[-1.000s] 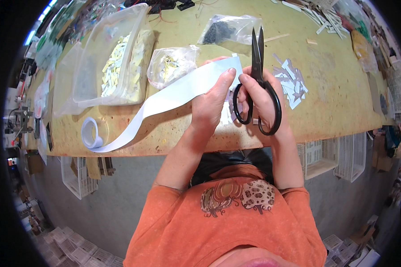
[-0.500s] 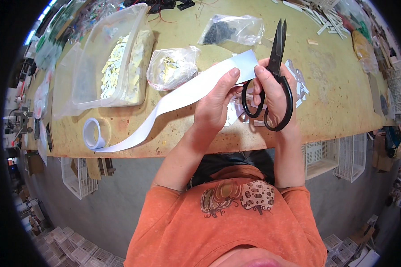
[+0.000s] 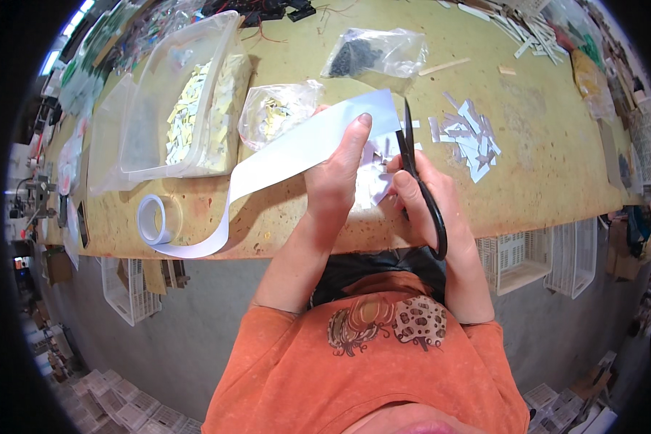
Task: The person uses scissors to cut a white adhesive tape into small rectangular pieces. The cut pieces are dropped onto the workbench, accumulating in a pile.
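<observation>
My left hand (image 3: 338,163) grips a wide white strip (image 3: 296,152) near its free end, thumb on top. The strip runs down leftward to a roll (image 3: 150,218) standing at the table's near edge. In my right hand (image 3: 430,192) are black-handled scissors (image 3: 410,137), fingers in the loops. The blades are parted and point away from me, just right of the strip's end; whether they touch it I cannot tell. Cut white pieces (image 3: 374,177) lie beneath and between my hands. Another heap of cut strips (image 3: 474,137) is on the table to the right.
A clear plastic bin (image 3: 224,108) of small yellow and white pieces stands at the left, beside a plastic bag (image 3: 278,112) of similar pieces. Farther back lies a bag of black parts (image 3: 358,56). Long white strips (image 3: 535,40) are piled far right. Crates (image 3: 521,257) sit below the table edge.
The scissors have swung from upright and closed to a cutting grip with parted blades. My right hand has let go of the strip's end and dropped lower; my left hand has shifted slightly left.
</observation>
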